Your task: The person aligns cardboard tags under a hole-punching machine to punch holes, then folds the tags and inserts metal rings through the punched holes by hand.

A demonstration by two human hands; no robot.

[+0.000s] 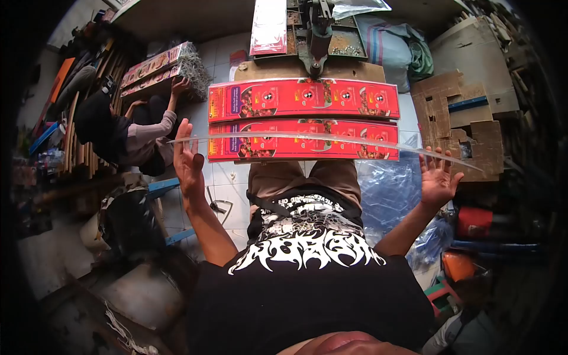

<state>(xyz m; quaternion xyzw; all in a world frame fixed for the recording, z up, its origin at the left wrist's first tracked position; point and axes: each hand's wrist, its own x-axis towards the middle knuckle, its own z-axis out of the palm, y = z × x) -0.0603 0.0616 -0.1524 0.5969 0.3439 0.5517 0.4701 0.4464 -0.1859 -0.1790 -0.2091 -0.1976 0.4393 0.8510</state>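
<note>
At far left, a person in a dark head covering and a greyish top (145, 139) sits low, one hand touching a bundle of long printed panels with shredded pale strips at its end (155, 66).

Nearer the centre, the left hand (190, 163) is raised with its grip open, fingers pointing up and thumb apart from them. A long, thin, translucent plastic strip (307, 136) crosses this hand near one end and arches gently across the view to the right hand.

In the middle, beneath the strip, two long red panels printed with food pictures lie crosswise, one farther away (302, 99) and one nearer (302, 145). The strip passes over the nearer panel. Beyond them is a brown tabletop (251, 72), with a dark metal machine arm (320, 44) reaching down to the far edge of the farther panel. A white and red flat panel (269, 26) lies to the left of the arm.

On the right, the right hand (438, 177) is palm up, its grip open and fingers spread; the strip runs across the fingers and extends past them. Crumpled clear plastic sheeting (387, 192) covers the tiled floor beside it.
</note>
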